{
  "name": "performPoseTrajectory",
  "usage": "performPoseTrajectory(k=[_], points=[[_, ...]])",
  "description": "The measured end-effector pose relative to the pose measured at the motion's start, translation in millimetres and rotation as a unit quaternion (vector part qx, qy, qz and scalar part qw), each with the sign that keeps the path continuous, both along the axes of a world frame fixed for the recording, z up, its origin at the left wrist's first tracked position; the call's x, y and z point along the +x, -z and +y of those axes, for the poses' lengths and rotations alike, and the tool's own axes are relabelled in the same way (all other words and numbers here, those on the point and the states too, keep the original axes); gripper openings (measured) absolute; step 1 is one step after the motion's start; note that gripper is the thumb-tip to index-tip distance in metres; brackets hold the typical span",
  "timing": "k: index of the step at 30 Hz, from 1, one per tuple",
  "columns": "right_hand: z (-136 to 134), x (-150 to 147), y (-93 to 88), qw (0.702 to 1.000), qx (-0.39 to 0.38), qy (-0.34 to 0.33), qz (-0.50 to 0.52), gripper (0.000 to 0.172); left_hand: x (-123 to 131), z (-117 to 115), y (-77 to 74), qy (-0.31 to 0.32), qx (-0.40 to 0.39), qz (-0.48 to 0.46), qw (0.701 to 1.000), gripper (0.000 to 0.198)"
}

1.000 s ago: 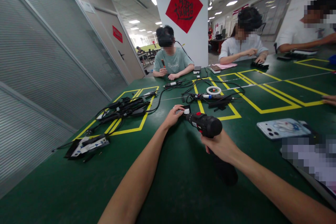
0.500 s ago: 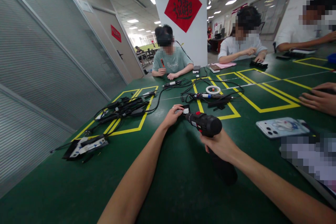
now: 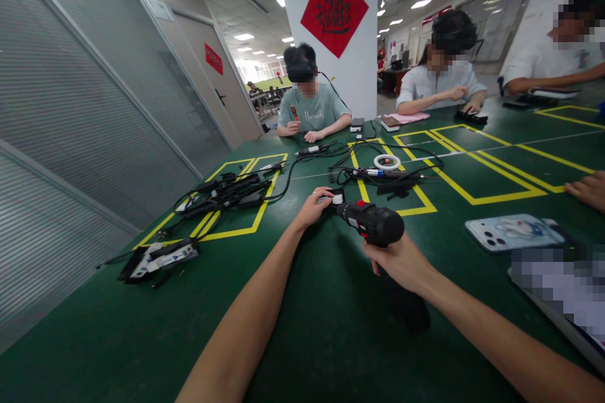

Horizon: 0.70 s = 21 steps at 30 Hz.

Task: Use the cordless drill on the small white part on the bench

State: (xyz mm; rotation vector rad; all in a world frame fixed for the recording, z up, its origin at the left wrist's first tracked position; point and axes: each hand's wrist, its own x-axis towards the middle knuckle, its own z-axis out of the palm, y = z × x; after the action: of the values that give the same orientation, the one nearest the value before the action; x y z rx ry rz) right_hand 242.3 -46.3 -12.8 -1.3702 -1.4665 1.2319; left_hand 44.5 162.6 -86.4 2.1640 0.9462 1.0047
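My right hand (image 3: 394,258) is wrapped round the grip of a black cordless drill (image 3: 371,221) with red details. The drill lies level and its chuck points away and to the left. Just beyond the chuck, my left hand (image 3: 314,206) holds a small black piece with a white label (image 3: 337,198) down on the green table. The fingertips rest at its left edge. The drill's front end meets or hides the near side of this piece, so I cannot tell whether the bit touches it.
Black cables and adapters (image 3: 231,192) are heaped at the left, near a black-and-white packet (image 3: 161,258). Beyond my hands lie a soldering iron (image 3: 373,173) and a white ring (image 3: 386,162). A phone (image 3: 513,232) lies at right. Other people (image 3: 309,107) sit around the table.
The view has shifted slightly, moving everything a little to the right. At the right edge, another person's hand has drawn back. My hands and the drill keep the same pose.
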Motion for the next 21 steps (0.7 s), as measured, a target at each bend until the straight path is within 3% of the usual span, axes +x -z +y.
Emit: performPoseTrajectory(k=[21], points=[[0.6,-0.5,2.6,1.0,0.0,0.006,-0.007,0.01,-1.2,2.7,3.2,0.011,0.005,-0.01,1.0,0.017]])
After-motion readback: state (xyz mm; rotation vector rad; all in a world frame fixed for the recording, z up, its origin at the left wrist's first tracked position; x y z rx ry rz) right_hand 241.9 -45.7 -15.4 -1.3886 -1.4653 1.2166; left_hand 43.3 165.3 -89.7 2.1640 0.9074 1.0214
